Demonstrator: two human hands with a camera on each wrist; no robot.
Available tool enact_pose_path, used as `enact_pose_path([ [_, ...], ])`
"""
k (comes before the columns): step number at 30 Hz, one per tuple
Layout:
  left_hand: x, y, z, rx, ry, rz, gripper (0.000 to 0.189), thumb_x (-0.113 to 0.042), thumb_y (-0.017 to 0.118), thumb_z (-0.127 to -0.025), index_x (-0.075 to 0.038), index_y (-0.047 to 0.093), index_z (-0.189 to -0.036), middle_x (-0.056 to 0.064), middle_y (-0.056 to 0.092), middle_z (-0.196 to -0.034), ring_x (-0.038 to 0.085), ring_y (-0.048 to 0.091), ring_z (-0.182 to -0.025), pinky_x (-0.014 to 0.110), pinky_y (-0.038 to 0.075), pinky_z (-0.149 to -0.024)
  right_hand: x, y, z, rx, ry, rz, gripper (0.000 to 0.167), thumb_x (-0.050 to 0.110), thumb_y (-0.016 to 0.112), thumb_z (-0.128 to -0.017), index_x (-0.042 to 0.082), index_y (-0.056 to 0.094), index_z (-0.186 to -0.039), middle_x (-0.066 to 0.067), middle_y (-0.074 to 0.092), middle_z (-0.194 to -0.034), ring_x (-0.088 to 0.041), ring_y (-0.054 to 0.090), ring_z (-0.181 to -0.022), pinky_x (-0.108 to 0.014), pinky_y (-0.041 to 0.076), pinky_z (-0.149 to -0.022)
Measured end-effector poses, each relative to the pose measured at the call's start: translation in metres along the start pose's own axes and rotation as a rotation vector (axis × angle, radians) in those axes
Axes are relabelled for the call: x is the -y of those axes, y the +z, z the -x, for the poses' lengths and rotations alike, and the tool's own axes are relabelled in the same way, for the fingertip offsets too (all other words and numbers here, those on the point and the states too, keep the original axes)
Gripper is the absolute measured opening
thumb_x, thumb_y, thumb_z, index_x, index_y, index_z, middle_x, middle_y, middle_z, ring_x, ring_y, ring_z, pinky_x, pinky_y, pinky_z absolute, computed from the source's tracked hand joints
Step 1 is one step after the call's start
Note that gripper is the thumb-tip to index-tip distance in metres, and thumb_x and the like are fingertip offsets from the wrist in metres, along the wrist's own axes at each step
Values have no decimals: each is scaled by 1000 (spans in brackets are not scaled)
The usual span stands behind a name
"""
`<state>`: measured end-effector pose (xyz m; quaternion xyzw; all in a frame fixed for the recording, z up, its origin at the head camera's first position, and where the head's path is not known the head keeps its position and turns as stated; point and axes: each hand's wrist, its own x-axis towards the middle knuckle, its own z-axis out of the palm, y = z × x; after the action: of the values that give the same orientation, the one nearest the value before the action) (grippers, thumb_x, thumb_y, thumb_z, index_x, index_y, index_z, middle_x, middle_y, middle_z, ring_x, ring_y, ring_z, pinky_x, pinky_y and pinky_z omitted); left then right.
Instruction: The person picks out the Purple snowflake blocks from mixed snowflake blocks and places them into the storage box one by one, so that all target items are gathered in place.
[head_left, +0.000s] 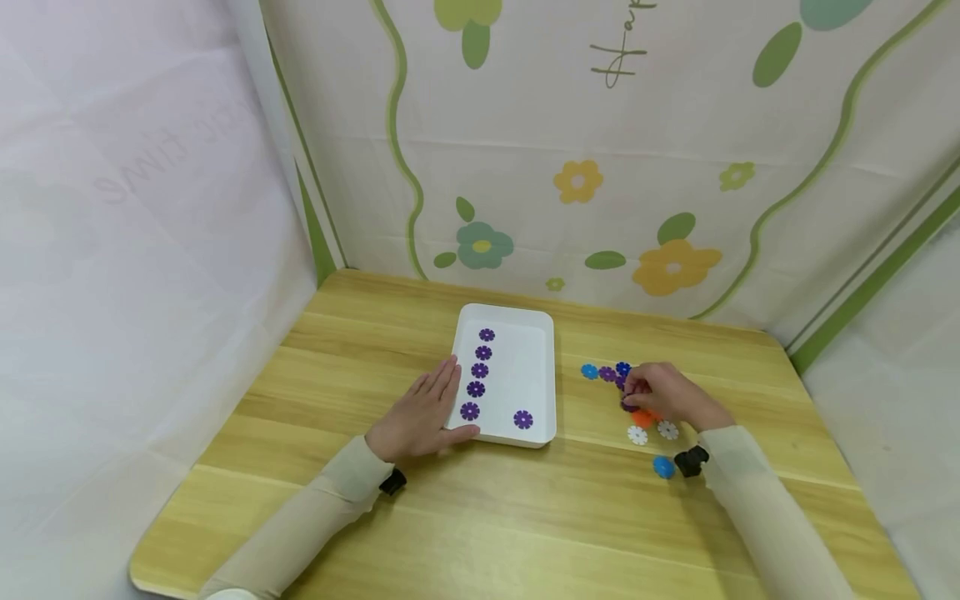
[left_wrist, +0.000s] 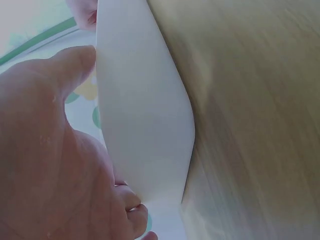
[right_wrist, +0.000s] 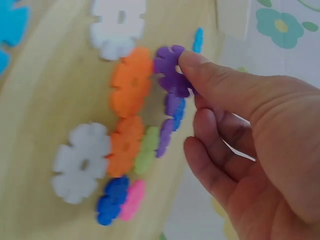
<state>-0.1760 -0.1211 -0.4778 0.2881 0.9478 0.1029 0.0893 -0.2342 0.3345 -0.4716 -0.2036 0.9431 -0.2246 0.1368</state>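
Note:
My left hand (head_left: 422,414) rests against the left front corner of a white tray (head_left: 536,350), its fingers along the side wall and its thumb at the front rim. Inside the tray, several purple snowflake discs (head_left: 480,370) form a column on the left, and a single purple disc (head_left: 522,419) lies at the front right. Over a loose group of discs to the right of the tray, my right hand (head_left: 670,393) pinches a purple snowflake disc (right_wrist: 172,70) between thumb and finger. Orange discs (right_wrist: 131,82) and a white disc (right_wrist: 82,162) lie close below it.
Other loose discs include a light blue one (head_left: 589,372), a dark blue one (right_wrist: 112,200), a green one (right_wrist: 146,150) and a pink one (right_wrist: 132,200). Another blue disc (head_left: 663,467) lies near the right wrist. A printed cloth (head_left: 525,125) hangs behind the wooden table (head_left: 480,533).

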Motion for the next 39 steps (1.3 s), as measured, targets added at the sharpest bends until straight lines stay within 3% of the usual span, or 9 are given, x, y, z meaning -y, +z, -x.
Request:
enact_pose_path([
  [9, -3, 4, -6, 4, -29, -24, 111, -77, 40, -101, 7, 9, -166, 25, 0, -177, 38, 3, -166, 55, 20, -133, 25, -21, -10, 42, -82, 38, 8, 8, 69, -102, 8, 70, -95, -11, 73, -89, -13, 58, -69, -24, 49, -62],
  [21, -4, 10, -6, -8, -39, -22, 111, -76, 40, -102, 10, 7, -165, 28, -3, -175, 40, -1, -166, 54, 18, -133, 90, -30, -47, 58, -190, 79, 8, 11, 67, -105, 10, 71, -98, 3, 66, -80, -9, 51, -60, -25, 48, -58],
  [28, -5, 13, -7, -10, -28, -37, 112, -75, 40, -102, 11, 7, -165, 29, -3, -176, 40, -2, -166, 52, 16, -134, 114, -20, -70, 61, -242, 91, 10, 15, 70, -103, 10, 72, -94, 1, 69, -84, -12, 53, -71, -26, 47, -65],
  [32, -6, 12, -7, -31, -28, -35, 111, -74, 43, -102, 11, 10, -165, 30, 0, -175, 42, 2, -166, 53, 19, -134, 121, -9, -84, 94, -246, 86, 11, 14, 69, -103, 9, 72, -94, -4, 72, -89, -13, 54, -74, -27, 49, -68],
  [39, -5, 11, -7, -27, -29, -24, 111, -73, 43, -102, 12, 8, -164, 30, -1, -175, 42, 2, -166, 53, 18, -134, 129, 19, -103, 170, -274, 117, 9, 15, 69, -103, 13, 75, -97, 1, 75, -93, -8, 60, -79, -24, 54, -77],
])
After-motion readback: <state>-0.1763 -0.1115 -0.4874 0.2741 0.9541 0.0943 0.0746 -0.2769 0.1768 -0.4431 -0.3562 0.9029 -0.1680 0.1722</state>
